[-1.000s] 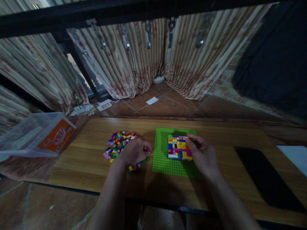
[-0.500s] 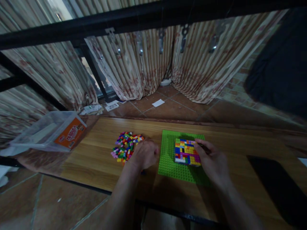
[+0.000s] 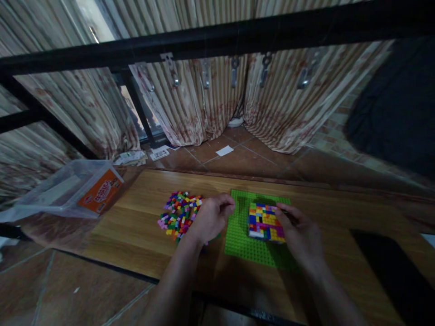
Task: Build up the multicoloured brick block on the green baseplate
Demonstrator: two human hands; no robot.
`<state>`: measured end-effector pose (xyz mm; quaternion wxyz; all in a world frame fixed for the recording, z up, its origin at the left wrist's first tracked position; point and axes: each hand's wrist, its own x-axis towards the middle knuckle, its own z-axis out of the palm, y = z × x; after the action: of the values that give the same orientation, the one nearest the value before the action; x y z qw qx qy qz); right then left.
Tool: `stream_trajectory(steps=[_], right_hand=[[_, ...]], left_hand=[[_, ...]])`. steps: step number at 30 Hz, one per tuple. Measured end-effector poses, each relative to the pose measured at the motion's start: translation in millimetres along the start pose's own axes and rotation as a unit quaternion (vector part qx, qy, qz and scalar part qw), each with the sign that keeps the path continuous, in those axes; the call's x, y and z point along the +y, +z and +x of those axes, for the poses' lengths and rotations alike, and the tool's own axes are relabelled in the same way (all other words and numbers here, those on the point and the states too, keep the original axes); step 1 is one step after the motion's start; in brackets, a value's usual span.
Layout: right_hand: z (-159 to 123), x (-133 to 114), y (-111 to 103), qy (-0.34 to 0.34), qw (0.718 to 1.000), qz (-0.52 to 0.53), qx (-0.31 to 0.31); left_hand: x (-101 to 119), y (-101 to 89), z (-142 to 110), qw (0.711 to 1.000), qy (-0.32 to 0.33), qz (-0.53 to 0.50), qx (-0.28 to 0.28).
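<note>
A green studded baseplate [image 3: 238, 244] lies on the wooden table, bearing a low, multicoloured block of toy bricks [image 3: 263, 222]. My right hand [image 3: 303, 231] grips the block's right side, thumb and fingers at its edge and partly covering it. My left hand [image 3: 213, 216] is closed in a pinch at the left edge of the baseplate; anything between the fingertips is too small to make out. Just left of it spreads a pile of loose toy bricks [image 3: 178, 215] in many colours, partly hidden behind the hand and wrist.
A clear plastic bin [image 3: 68, 190] with an orange label stands beyond the table's left end. On the right of the wooden table [image 3: 125, 217] lies a black flat object [image 3: 390, 271]. A black bar [image 3: 204, 43] with metal hooks crosses in front of striped curtains [image 3: 190, 108].
My left hand has lifted from the brick pile and come right toward the baseplate, its fingers now pinched. My right hand stays at the block. The view has tilted slightly.
</note>
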<state>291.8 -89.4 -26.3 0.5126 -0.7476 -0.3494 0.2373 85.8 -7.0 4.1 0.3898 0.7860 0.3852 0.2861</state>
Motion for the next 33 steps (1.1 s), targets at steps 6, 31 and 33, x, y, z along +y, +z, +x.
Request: stream_trajectory(steps=[6,31,33], right_hand=[[2.4,8.3,1.1,-0.001,1.000,0.024,-0.015],[-2.8,7.5,8.0,-0.048,0.998,0.040,-0.020],[-5.3,4.7,11.2,-0.051,0.998,0.034,-0.014]], left_hand=[[15.5,36.5,4.4,0.998,0.048,-0.021,0.027],[7.5,78.5,14.2,0.987,-0.017,-0.020,0.156],[7.5,78.8,14.3,0.988,-0.021,-0.026,0.154]])
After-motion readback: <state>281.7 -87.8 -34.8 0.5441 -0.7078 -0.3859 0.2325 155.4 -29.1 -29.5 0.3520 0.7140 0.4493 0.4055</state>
